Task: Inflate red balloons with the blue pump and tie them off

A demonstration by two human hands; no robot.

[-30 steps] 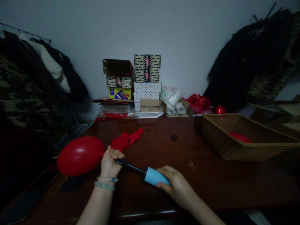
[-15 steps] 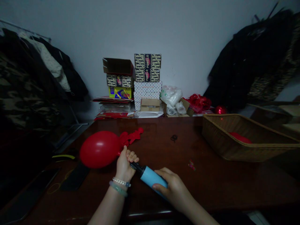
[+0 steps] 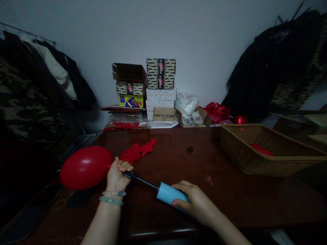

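A red balloon (image 3: 86, 167), inflated to an oval, lies out to the left of my left hand (image 3: 119, 175). That hand is closed around the balloon's neck and the black end of a hand balloon pump (image 3: 170, 195); its fingers hide where the two meet. A black rod shows between this end and the pump's light blue barrel. My right hand (image 3: 195, 202) grips the barrel near its lower end. Beyond my left hand, several flat red balloons (image 3: 138, 152) lie in a strip on the dark wooden table (image 3: 163, 166).
A wicker basket (image 3: 255, 165) with something red inside stands at the right. Small black bands (image 3: 189, 150) and a little colourful piece (image 3: 208, 179) lie mid-table. Stacked boxes (image 3: 160, 98) stand against the wall. A dark phone-like slab (image 3: 30, 214) lies at left.
My left hand has moved left with the balloon and the pump's black end, drawing a longer stretch of rod out of the barrel. My right hand has shifted slightly right.
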